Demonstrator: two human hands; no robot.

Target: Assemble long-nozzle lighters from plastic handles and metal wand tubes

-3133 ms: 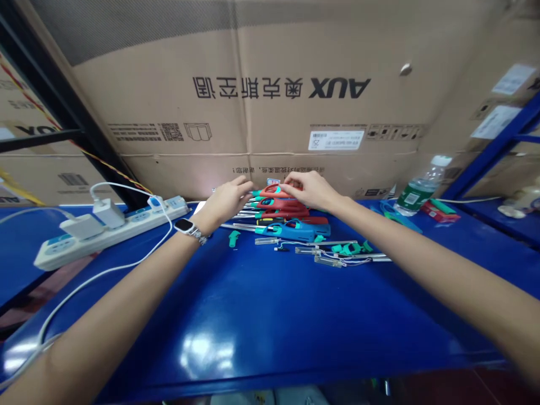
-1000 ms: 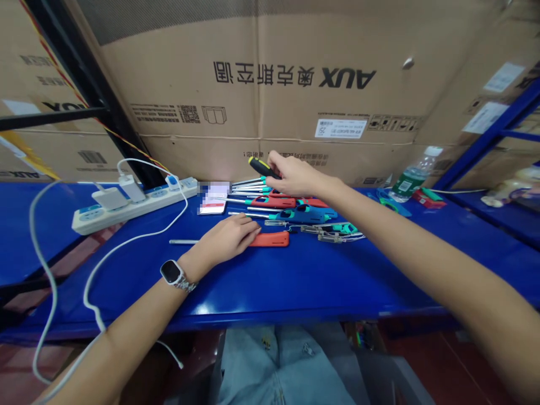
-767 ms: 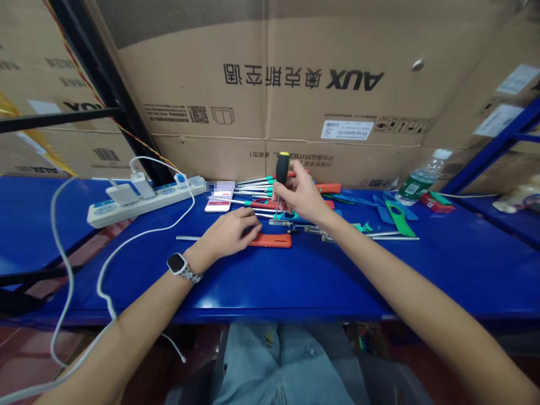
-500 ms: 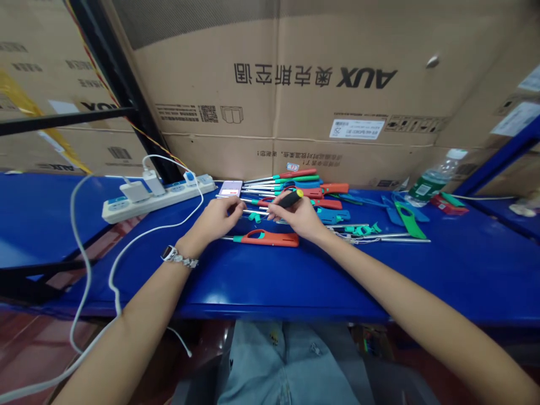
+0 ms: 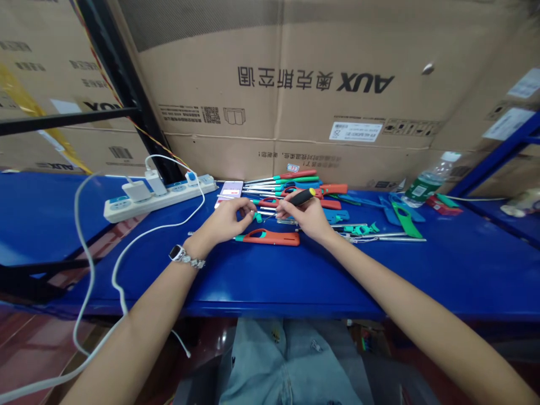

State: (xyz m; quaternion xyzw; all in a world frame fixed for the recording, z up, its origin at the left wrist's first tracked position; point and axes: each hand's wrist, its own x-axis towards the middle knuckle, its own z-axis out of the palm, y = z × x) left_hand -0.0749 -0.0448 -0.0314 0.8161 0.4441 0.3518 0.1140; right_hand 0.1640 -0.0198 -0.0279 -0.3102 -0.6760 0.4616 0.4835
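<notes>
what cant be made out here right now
All in the head view:
- Part of the orange lighter's rod: hidden behind the left hand
- Whether those fingers grip the teal piece: too small
- What the screwdriver's tip touches: too small
- Phone screen text: too small, blurred

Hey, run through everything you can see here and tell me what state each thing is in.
Screwdriver: held in right hand, tilted
Left hand: fingers curled beside small green part, grip unclear
Orange lighter: lying flat
Bottle: capped
Phone: screen lit
Power strip: chargers plugged in, power unclear
Watch: worn on left wrist
Cardboard box: upside down, going by its print
</notes>
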